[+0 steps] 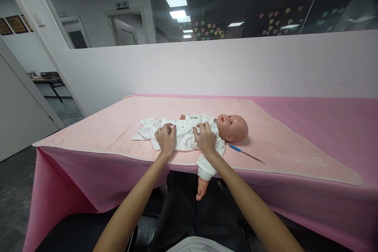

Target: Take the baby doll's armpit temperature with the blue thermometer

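A baby doll (233, 127) lies on its back on a light pink blanket (118, 126), head to the right, dressed in a white patterned romper (184, 136). My left hand (165, 138) rests on the romper near the doll's belly, fingers curled and pinching the cloth. My right hand (204, 138) sits on the doll's chest, fingers bent and gripping the fabric near the collar. One doll arm (203, 179) in a white sleeve hangs over the table's front edge.
A blue pen-like stick (246, 154) lies on the blanket just right of the doll. A darker pink cloth (339, 126) covers the table. A white partition wall (236, 67) stands behind; an open doorway and floor lie at left.
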Demonstrator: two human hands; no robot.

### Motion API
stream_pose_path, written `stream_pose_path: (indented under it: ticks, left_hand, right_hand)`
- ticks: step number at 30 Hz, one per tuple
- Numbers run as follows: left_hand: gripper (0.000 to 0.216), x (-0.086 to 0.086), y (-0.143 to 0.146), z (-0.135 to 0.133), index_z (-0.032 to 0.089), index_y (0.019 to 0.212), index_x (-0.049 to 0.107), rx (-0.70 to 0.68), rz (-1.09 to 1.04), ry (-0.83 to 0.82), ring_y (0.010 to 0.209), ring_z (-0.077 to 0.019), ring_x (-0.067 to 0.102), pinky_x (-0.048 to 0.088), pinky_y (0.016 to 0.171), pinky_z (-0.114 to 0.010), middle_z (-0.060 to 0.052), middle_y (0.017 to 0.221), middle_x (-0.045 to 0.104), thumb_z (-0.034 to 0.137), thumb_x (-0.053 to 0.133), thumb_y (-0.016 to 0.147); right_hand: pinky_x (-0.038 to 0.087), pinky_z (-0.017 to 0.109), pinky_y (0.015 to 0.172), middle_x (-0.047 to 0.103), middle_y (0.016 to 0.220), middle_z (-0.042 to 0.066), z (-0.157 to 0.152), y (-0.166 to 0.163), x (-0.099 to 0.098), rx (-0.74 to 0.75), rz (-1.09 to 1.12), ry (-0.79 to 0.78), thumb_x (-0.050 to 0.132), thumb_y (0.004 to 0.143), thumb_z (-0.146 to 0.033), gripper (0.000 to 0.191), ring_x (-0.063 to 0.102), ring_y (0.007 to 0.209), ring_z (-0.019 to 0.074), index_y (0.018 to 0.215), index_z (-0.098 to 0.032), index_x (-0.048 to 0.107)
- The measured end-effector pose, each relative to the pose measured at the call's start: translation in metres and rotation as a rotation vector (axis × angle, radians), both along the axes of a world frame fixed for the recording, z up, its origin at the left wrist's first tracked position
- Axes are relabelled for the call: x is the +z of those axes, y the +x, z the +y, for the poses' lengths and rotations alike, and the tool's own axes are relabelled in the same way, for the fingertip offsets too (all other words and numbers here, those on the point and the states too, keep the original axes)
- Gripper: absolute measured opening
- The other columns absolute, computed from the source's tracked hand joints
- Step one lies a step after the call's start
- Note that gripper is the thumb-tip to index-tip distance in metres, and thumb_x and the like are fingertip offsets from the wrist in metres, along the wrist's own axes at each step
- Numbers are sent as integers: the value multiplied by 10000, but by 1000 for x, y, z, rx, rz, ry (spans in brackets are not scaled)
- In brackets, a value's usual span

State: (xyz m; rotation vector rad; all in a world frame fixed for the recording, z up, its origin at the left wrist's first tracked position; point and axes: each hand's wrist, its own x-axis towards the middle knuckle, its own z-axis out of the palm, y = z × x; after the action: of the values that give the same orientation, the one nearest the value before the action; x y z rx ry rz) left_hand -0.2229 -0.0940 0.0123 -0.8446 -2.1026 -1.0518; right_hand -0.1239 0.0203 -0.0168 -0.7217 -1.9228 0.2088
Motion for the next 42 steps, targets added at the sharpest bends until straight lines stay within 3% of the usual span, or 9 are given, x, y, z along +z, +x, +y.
stream_pose_path:
  ticks: [3,6,9,17,30,42]
  left_hand:
    - [252,0,4,1,231,940,558,71,5,-46,953,-234,496,286,881,-409,-49,928,626,424,430,840]
    - [279,0,5,2,233,1010,539,87,-22,-54,985,-242,478,258,905,-420,-51,943,626,421,431,834]
    - [256,0,2,0,254,1014,545,19,-52,-34,964,-220,499,245,920,-410,-27,853,642,395,408,850]
    - [171,-1,0,0,266,784,628,-198,23,-88,825,-181,531,259,901,-388,8,789,648,364,491,813]
    - [223,0,-1,0,268,810,644,-63,-40,14,896,-216,511,235,883,-421,-10,818,666,377,451,836]
    - [207,-2,-4,-1,272,820,635,17,15,33,985,-237,482,266,849,-404,-31,964,600,169,460,784]
  right_hand:
    - [179,237,461,540,859,31,0,0,0,-10,-11,-9,414,882,-373,270,384,516,76,884,-188,611]
    - [172,246,466,525,854,33,0,0,0,-14,-24,-17,394,892,-356,276,375,517,74,887,-183,608]
    - [166,248,473,520,858,29,0,0,-1,-22,-34,-25,388,895,-349,267,379,532,78,892,-188,602]
    - [164,247,481,514,856,43,3,-2,-3,-7,-25,-46,393,889,-385,301,372,533,81,912,-174,606]
    - [217,253,532,494,892,83,0,0,4,-37,-55,-77,354,910,-298,292,411,627,115,937,-135,594]
    - [162,265,483,514,894,53,4,-2,1,-81,-68,-119,329,918,-292,292,398,533,80,910,-170,595]
